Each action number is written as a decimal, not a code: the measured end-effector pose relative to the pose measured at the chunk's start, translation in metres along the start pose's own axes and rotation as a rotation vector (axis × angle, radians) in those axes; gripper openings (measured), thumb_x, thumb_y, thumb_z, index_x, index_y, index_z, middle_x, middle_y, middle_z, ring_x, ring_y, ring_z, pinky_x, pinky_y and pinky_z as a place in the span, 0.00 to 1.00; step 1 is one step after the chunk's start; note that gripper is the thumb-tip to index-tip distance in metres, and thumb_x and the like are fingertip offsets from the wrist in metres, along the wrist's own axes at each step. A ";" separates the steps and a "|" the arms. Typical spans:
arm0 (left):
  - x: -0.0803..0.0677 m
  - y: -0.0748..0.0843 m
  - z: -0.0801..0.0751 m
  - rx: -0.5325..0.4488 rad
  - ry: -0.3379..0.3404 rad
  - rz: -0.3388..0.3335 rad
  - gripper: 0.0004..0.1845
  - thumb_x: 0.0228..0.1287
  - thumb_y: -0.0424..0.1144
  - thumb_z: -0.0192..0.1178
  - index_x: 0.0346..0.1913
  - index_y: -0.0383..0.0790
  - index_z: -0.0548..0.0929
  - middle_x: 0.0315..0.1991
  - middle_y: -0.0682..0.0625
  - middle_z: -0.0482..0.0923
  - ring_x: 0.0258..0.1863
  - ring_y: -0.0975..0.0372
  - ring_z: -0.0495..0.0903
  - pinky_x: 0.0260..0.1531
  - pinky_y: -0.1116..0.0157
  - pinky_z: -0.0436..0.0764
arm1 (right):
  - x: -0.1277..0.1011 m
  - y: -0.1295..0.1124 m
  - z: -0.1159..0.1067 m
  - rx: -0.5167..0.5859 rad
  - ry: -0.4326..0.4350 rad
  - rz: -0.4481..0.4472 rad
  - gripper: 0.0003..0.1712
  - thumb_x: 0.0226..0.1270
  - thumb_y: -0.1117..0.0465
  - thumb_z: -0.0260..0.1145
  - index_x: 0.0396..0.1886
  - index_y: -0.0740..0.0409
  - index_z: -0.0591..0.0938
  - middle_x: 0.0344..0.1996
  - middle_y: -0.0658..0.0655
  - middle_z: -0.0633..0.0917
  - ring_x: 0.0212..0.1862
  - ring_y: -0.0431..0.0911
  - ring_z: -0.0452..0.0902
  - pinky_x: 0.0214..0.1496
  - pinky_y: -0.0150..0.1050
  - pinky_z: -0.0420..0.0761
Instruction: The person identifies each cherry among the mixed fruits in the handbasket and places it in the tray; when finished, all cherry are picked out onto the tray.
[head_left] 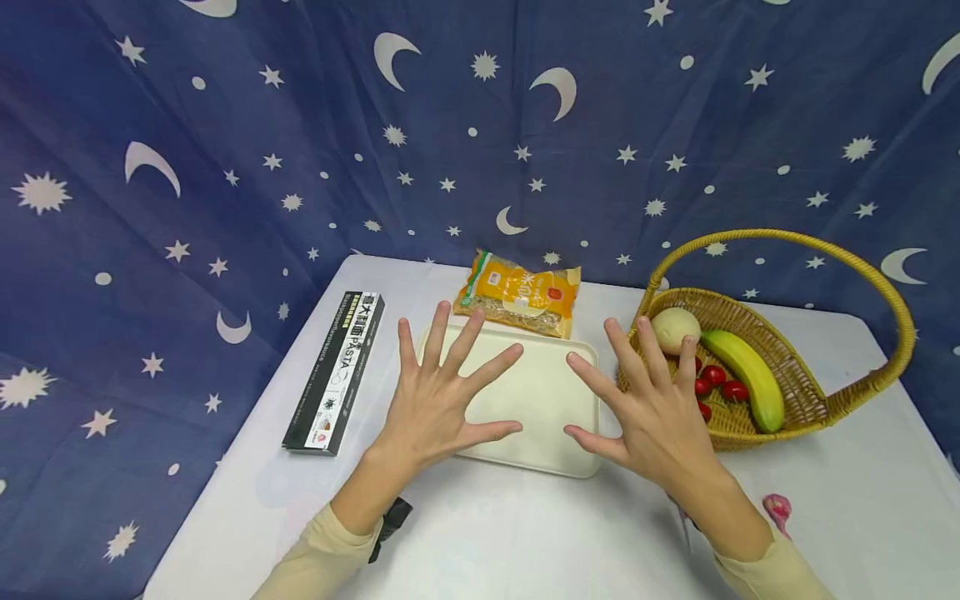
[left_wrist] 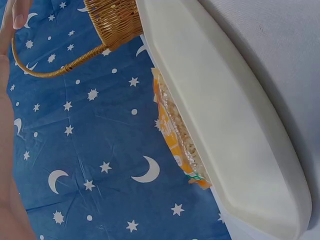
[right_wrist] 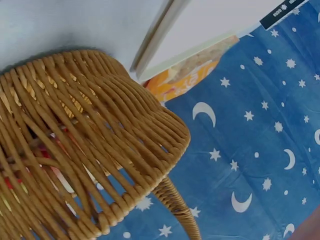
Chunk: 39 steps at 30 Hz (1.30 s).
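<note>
Both hands hover with fingers spread wide above a white table and hold nothing. My left hand [head_left: 442,392] is over the left part of a cream tray [head_left: 551,417]. My right hand [head_left: 648,400] hangs between the tray's right edge and a wicker basket [head_left: 813,400]. The basket holds a banana [head_left: 746,375], a pale round fruit [head_left: 675,329] and small red fruits [head_left: 720,382]. The left wrist view shows the tray [left_wrist: 235,130] edge-on with the basket [left_wrist: 115,20] beyond it. The basket's woven wall [right_wrist: 85,145] fills the right wrist view.
A yellow bag of pasta [head_left: 521,292] lies behind the tray, also seen in the left wrist view [left_wrist: 177,140]. A long black pasta box [head_left: 337,371] lies at the table's left. A small pink object [head_left: 777,507] sits near my right forearm. Blue star-and-moon cloth hangs behind.
</note>
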<state>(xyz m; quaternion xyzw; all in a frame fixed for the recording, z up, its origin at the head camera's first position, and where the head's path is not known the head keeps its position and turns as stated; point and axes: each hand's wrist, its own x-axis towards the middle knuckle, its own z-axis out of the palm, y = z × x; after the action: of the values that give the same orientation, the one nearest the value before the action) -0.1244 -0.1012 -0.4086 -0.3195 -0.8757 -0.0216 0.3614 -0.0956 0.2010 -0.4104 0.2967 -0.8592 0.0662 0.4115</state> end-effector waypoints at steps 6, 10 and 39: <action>0.004 0.009 0.003 -0.054 -0.055 0.014 0.52 0.57 0.84 0.55 0.83 0.68 0.62 0.88 0.44 0.49 0.87 0.42 0.44 0.81 0.28 0.44 | -0.009 0.000 -0.007 0.022 -0.012 0.033 0.45 0.73 0.20 0.47 0.77 0.39 0.76 0.84 0.63 0.63 0.89 0.59 0.45 0.88 0.66 0.32; 0.011 0.020 0.007 -0.154 -0.122 0.045 0.51 0.60 0.77 0.61 0.84 0.62 0.61 0.86 0.43 0.53 0.87 0.44 0.48 0.81 0.32 0.55 | -0.021 0.003 -0.019 0.083 -0.065 0.146 0.46 0.74 0.21 0.47 0.77 0.44 0.75 0.84 0.63 0.61 0.88 0.60 0.47 0.86 0.71 0.37; 0.140 0.136 0.100 -0.533 -0.479 0.315 0.22 0.81 0.50 0.56 0.71 0.52 0.79 0.71 0.52 0.74 0.67 0.60 0.72 0.71 0.67 0.73 | -0.130 0.137 -0.088 0.332 0.053 1.108 0.32 0.86 0.60 0.50 0.84 0.40 0.62 0.78 0.37 0.65 0.81 0.35 0.57 0.83 0.29 0.57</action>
<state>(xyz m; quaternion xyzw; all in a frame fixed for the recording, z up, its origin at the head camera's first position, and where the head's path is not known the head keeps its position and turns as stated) -0.1828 0.1094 -0.4182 -0.5289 -0.8391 -0.1173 0.0500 -0.0510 0.4040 -0.4320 -0.1385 -0.8538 0.4132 0.2847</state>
